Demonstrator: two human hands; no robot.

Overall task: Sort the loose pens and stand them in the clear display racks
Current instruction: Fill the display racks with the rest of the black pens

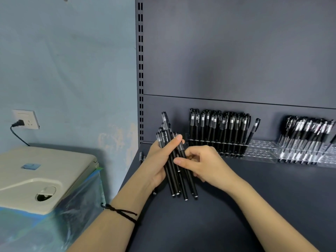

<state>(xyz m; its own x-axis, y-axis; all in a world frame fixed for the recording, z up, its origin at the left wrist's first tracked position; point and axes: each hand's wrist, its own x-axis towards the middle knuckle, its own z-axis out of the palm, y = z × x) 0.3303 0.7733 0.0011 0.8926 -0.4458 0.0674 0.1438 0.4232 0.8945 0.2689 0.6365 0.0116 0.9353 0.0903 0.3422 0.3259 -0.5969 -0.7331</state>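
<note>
Here, left hand (156, 163) grip clamped round pen bundle (168, 137), right hand (205, 164) pinching same pens.

The shelf (254, 197) before the clear rack (261, 151) lies open. The rack's middle holes seem free, hemmed by packed pens (218, 131) on either side and one leaning pen (253, 130).

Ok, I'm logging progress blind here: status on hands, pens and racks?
Left hand grips pen bundle, caps up. Right hand pinches into the bundle. Near clear rack part filled, bare slots at its right end. Nothing seen blocking it.
</note>
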